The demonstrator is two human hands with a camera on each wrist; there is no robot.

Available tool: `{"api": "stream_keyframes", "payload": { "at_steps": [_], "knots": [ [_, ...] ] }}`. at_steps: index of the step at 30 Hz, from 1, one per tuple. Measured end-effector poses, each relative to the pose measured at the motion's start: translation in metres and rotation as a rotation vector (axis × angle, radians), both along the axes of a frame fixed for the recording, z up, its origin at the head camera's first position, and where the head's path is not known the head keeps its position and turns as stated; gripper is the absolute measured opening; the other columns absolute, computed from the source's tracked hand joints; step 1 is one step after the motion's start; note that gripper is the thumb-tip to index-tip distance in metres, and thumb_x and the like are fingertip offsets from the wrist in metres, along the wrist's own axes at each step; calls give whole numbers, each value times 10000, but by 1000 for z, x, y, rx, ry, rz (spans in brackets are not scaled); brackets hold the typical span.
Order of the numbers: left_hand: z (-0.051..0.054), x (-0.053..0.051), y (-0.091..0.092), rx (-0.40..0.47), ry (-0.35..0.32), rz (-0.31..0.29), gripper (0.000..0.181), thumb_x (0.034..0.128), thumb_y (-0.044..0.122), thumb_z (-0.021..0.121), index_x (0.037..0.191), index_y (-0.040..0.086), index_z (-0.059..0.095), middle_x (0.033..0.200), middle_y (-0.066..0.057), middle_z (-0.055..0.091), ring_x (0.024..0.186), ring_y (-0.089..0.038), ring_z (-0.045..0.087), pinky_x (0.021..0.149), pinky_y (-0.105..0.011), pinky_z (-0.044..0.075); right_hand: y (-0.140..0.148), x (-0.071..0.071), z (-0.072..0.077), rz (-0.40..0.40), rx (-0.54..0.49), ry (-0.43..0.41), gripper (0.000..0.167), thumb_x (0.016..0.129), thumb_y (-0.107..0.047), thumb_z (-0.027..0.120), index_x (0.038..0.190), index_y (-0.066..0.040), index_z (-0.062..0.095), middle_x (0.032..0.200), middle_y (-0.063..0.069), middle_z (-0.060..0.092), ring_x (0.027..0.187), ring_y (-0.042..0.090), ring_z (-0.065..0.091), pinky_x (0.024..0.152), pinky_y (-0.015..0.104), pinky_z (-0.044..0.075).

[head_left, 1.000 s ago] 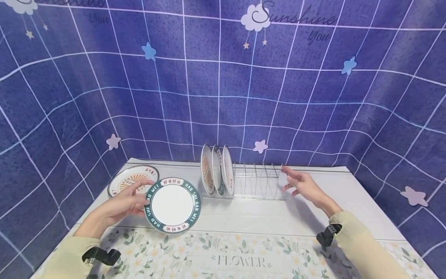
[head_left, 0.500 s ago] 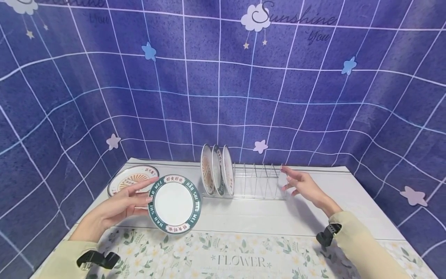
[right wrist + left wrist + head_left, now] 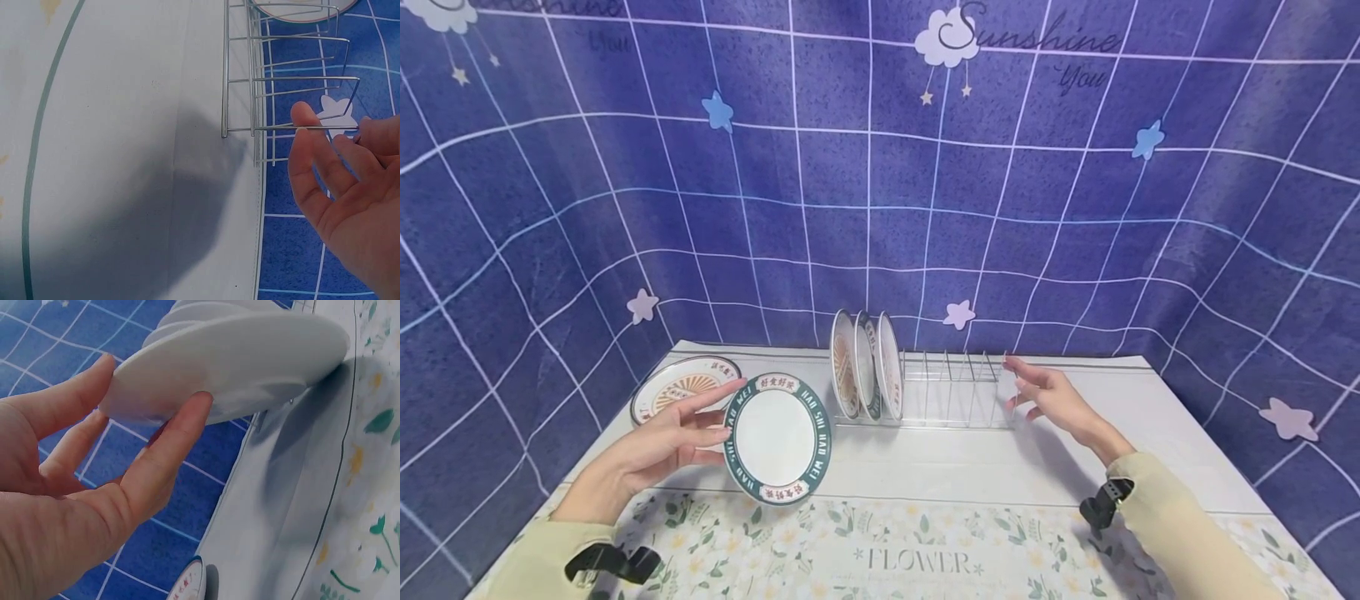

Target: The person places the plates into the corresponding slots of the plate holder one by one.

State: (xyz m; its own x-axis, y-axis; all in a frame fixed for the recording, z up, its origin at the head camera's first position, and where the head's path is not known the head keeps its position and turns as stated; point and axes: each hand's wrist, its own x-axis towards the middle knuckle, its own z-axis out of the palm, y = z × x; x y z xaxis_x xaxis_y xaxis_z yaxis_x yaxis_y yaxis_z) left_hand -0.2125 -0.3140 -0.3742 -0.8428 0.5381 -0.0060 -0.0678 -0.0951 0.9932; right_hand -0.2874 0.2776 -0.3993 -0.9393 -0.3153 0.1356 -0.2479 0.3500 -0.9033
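My left hand (image 3: 662, 442) pinches the left edge of a plate (image 3: 777, 437) with a green lettered rim and white centre. The plate is tilted up off the table, its face toward the head camera. The left wrist view shows its white underside (image 3: 231, 362), with one finger pressed against it. At the right end of a wire dish rack (image 3: 955, 392), my right hand (image 3: 1060, 404) holds the end wire between thumb and fingers. In the right wrist view, the fingertips (image 3: 304, 140) touch that wire. Three plates stand upright in the rack's left part, one of them a sunburst plate (image 3: 846, 367).
Another sunburst plate (image 3: 688, 385) lies at the back left of the table, partly behind my left hand. A flower-print cloth (image 3: 917, 542) covers the table's front. Blue gridded fabric (image 3: 880, 183) hangs behind and at both sides.
My left hand has shifted the green-rimmed plate slightly right, turning it so it looks narrower. My right hand and the rack have stayed in place.
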Motion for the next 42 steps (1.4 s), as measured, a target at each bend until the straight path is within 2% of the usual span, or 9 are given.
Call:
{"api": "stream_keyframes", "payload": {
  "at_steps": [4,9,14,18,24,27,31,37,42],
  "knots": [
    [5,6,4,-23,15,2,757,1019,-88,554,1676,192,302,1437,-197,458,1178,-306,649,996,-621,532,-1,0,0,-1,2,-1,511,1114,-48,446,1610,32,350,1644,260,337,1007,381,730,686,394,613],
    [12,17,9,-21,39,-23,749,1016,-103,548,1664,214,344,1419,-217,493,1192,-342,654,987,-634,527,0,0,1,2,0,2,516,1114,-52,449,1611,33,343,1645,261,332,1007,388,729,691,406,620],
    [19,31,20,-61,69,-14,745,1000,-90,591,1631,270,426,1400,-239,473,1172,-331,657,966,-611,547,0,0,2,-2,5,5,510,1115,-58,451,1609,29,357,1642,245,350,1008,377,733,689,395,616],
    [24,44,28,-95,82,-9,749,994,-79,614,1629,272,429,1390,-239,504,1146,-360,680,955,-586,565,-1,-1,2,-5,10,6,503,1120,-78,453,1604,29,370,1643,241,353,1014,373,735,697,399,616],
    [32,62,44,-49,77,-58,752,995,-103,595,1641,231,403,1369,-220,590,1151,-390,685,941,-605,567,-2,-1,2,-10,12,0,499,1120,-76,456,1603,25,378,1645,236,351,1023,397,728,707,407,618],
    [37,70,56,-51,96,-45,745,992,-89,612,1635,232,416,1349,-228,583,1141,-382,684,932,-604,574,-2,0,3,-6,12,7,505,1118,-69,459,1604,31,369,1645,242,346,1020,398,729,704,411,618],
    [41,80,73,-82,128,9,730,985,-52,650,1615,263,458,1321,-233,558,1122,-340,666,911,-570,600,-1,0,3,-2,10,10,510,1117,-72,463,1606,31,364,1647,242,343,1020,385,732,711,421,619],
    [48,86,97,-108,137,41,737,970,-4,699,1618,247,455,1368,-249,505,1153,-296,605,900,-532,613,1,1,2,-13,8,2,506,1115,-51,450,1610,17,366,1644,238,354,1014,371,732,710,409,619],
    [53,86,117,-67,115,43,762,959,-6,715,1631,209,428,1398,-278,485,1165,-307,615,919,-534,609,0,2,1,-9,6,-1,514,1118,-66,455,1617,8,356,1647,236,351,1019,369,730,718,418,620]
  ]
}}
